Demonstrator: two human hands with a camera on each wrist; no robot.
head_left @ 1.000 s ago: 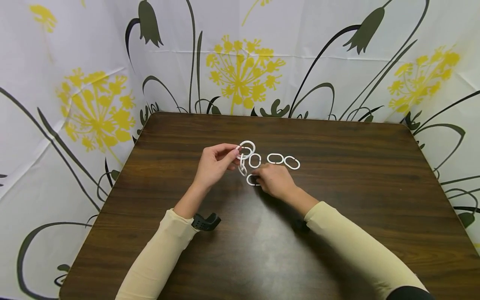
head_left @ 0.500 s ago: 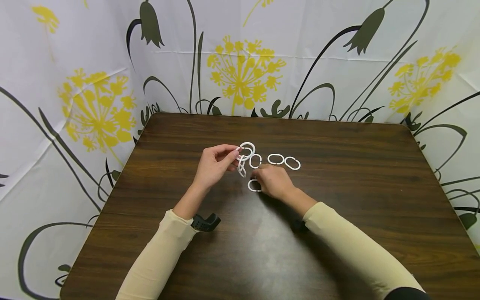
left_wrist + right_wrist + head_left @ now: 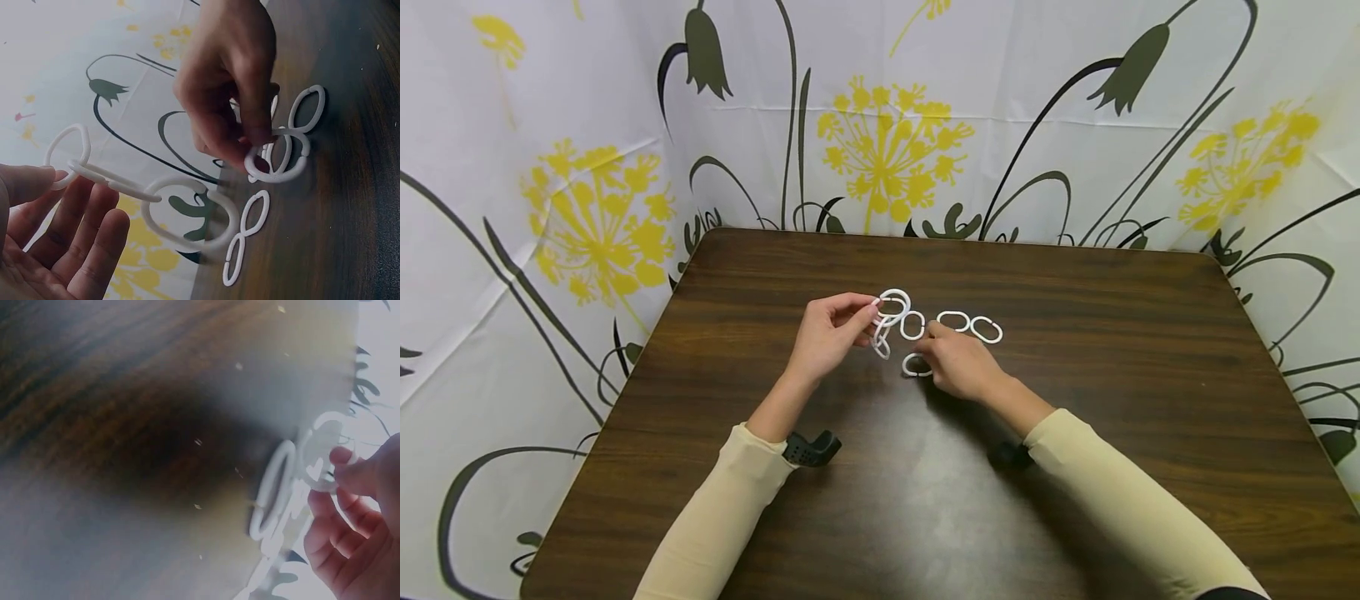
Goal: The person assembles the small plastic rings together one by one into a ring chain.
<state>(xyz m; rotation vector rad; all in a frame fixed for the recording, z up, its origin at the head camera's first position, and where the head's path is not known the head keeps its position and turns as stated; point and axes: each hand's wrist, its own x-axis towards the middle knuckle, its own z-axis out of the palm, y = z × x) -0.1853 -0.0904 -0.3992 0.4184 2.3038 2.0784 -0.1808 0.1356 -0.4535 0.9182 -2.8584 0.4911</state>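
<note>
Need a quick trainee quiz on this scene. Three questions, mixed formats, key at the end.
1. Fill in the blank: above the table, the left hand pinches one end of a ___.

2. True or false: the right hand holds a white ring in its fingers.

3. Multiple choice: in the head view, the pair of oblong rings lying side by side is nearest to
A) the left hand
B) the right hand
C) the table's far left corner

Key:
1. chain of white rings
2. true
3. B
</note>
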